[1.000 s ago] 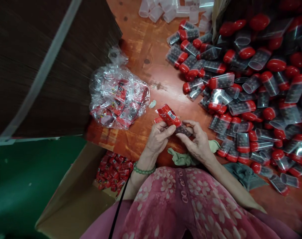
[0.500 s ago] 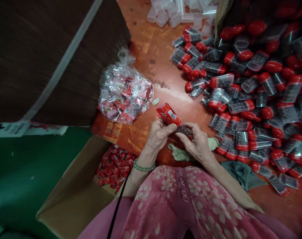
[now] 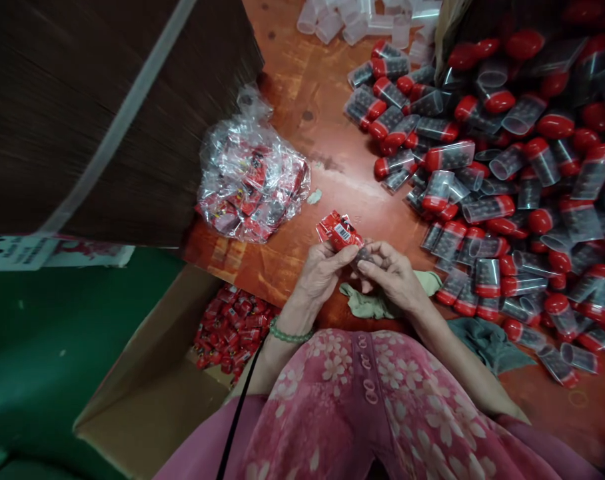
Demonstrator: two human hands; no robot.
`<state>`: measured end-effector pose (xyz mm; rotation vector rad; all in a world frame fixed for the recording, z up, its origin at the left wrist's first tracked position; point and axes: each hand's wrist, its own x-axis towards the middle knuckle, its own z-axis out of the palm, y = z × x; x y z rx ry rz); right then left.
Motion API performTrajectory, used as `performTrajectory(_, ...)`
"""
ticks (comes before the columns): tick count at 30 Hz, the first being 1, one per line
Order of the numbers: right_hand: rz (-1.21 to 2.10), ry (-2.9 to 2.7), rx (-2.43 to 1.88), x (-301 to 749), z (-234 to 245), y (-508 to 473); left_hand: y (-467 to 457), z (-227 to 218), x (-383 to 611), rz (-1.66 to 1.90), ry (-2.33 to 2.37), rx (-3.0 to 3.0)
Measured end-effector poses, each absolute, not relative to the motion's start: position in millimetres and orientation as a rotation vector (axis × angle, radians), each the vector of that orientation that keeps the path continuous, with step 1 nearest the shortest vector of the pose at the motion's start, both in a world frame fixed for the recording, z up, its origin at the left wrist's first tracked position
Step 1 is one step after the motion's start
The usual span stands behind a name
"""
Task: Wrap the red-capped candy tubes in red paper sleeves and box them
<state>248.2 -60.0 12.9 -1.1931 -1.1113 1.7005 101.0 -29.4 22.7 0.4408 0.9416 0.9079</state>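
Note:
My left hand (image 3: 321, 275) and my right hand (image 3: 393, 280) meet over the near edge of the red-brown table (image 3: 327, 133). Together they pinch a small tube of dark pellets (image 3: 365, 255) with a red printed sleeve (image 3: 339, 231) partly pulled over it. The sleeve's free end sticks up to the left, crumpled. A green bead bracelet (image 3: 287, 335) circles my left wrist. A green cloth (image 3: 370, 305) lies under my hands.
A heap of red-capped clear tubes (image 3: 502, 173) covers the table's right side. A clear plastic bag of red sleeves (image 3: 252, 180) lies at the left. Empty clear tubes (image 3: 362, 20) sit far back. A cardboard box (image 3: 157, 393) holding red wrapped pieces (image 3: 230, 330) stands lower left.
The red sleeve has shortened and crumpled as it slid further onto the tube. My right-hand fingers have closed in toward the left hand.

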Motion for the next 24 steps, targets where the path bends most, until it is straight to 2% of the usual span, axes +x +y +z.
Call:
performTrajectory(5,1.15,-1.641,-1.476,249.5,13.6,-60.5,-33.0,15.8,106.2,0.951,1.049,0.387)
performTrajectory(7,1.087,-1.721,-1.468,248.7,13.4,-58.5,-34.4,11.5,106.1,0.967,1.063,0.39)
performTrajectory(15,1.327,-1.546,-1.284,242.5,7.9,-49.6,-35.0,13.8,101.3,1.04,1.02,0.414)
performTrajectory(20,1.628,-1.27,-1.203,241.1,7.2,-52.5,-32.8,11.4,99.0,1.063,0.998,0.367)
performTrajectory(24,1.632,-1.201,-1.187,244.0,5.5,-59.2,-36.9,11.7,105.7,1.045,0.989,0.377)
